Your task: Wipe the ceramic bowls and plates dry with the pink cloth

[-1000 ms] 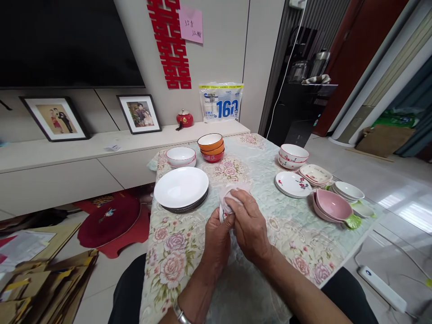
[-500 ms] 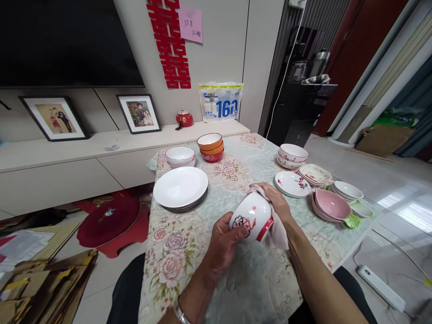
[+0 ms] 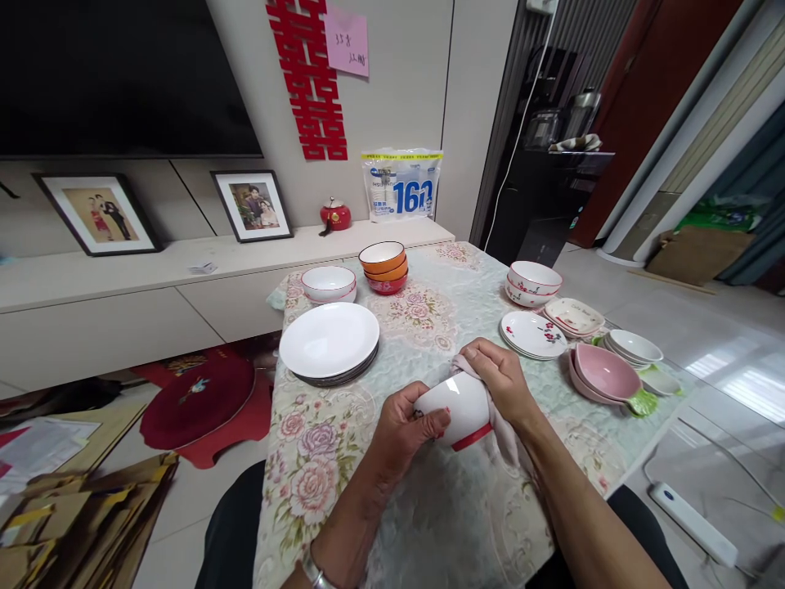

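A white bowl [image 3: 463, 409] with a red foot ring is tilted on its side above the near part of the table. My left hand [image 3: 408, 421] grips its left side, thumb on the outer wall and fingers out of sight behind. Over the bowl's upper right rim, my right hand [image 3: 500, 376] is closed on a pale pink cloth [image 3: 504, 433] pressed against the bowl. The cloth's loose end hangs down along the bowl's right side. Part of the rim and the inside of the bowl are hidden from me.
Left of the hands stand stacked white plates [image 3: 329, 339], a white bowl [image 3: 329, 285] and orange and red bowls [image 3: 383, 266]. At right are flowered plates [image 3: 532, 335], white bowls [image 3: 532, 284] and pink leaf-shaped dishes [image 3: 606, 372]. A flowered tablecloth [image 3: 319, 483] covers the table.
The bowl has turned in my hands, so its printed pattern is now mostly out of sight. My right hand and the cloth have shifted slightly along the rim.
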`<state>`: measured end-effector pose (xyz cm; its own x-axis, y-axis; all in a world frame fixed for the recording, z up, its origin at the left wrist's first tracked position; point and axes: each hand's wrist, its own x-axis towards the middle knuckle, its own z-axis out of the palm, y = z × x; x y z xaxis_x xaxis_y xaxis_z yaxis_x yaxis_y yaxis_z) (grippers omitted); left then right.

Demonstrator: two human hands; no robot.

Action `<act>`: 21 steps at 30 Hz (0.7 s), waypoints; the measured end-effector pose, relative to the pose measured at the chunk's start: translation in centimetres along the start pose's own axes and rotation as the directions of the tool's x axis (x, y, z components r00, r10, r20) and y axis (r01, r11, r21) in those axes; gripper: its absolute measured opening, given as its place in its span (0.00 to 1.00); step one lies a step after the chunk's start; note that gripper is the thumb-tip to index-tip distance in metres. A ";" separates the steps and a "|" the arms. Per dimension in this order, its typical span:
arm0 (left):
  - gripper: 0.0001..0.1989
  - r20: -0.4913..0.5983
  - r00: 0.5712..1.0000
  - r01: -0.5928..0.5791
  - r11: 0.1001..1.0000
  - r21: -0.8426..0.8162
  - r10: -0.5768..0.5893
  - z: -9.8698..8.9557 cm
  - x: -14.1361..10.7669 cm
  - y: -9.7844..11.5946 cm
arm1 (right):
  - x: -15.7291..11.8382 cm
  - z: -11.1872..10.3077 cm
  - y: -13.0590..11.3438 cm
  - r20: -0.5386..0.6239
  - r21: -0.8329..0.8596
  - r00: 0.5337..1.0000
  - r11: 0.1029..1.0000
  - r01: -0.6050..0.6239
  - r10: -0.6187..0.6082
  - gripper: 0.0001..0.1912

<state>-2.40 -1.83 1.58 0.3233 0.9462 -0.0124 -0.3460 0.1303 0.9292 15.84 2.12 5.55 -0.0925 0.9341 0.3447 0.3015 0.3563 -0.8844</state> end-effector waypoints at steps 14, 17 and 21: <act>0.13 -0.046 0.998 -0.048 0.998 -0.037 0.047 0.7 0.1 -0.9 | -1.5 2.9 -3.3 0.067 -0.365 0.937 0.865 0.344 -0.344 0.13; 0.14 -0.070 0.997 -0.026 0.997 -0.068 0.022 0.8 -0.1 -1.0 | -0.2 1.3 -1.1 -0.049 -0.076 0.998 0.997 0.025 -0.029 0.14; 0.16 -0.117 0.993 -0.039 0.992 -0.119 0.025 0.9 0.1 -0.9 | 0.8 0.5 1.2 -0.073 0.182 0.968 0.958 -0.223 0.239 0.15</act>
<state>-1.27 -2.17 1.04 0.2088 0.9774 -0.0325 -0.4606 0.1276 0.8784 15.62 3.34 4.61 0.0517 0.9881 0.1450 0.1371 0.1368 -0.9811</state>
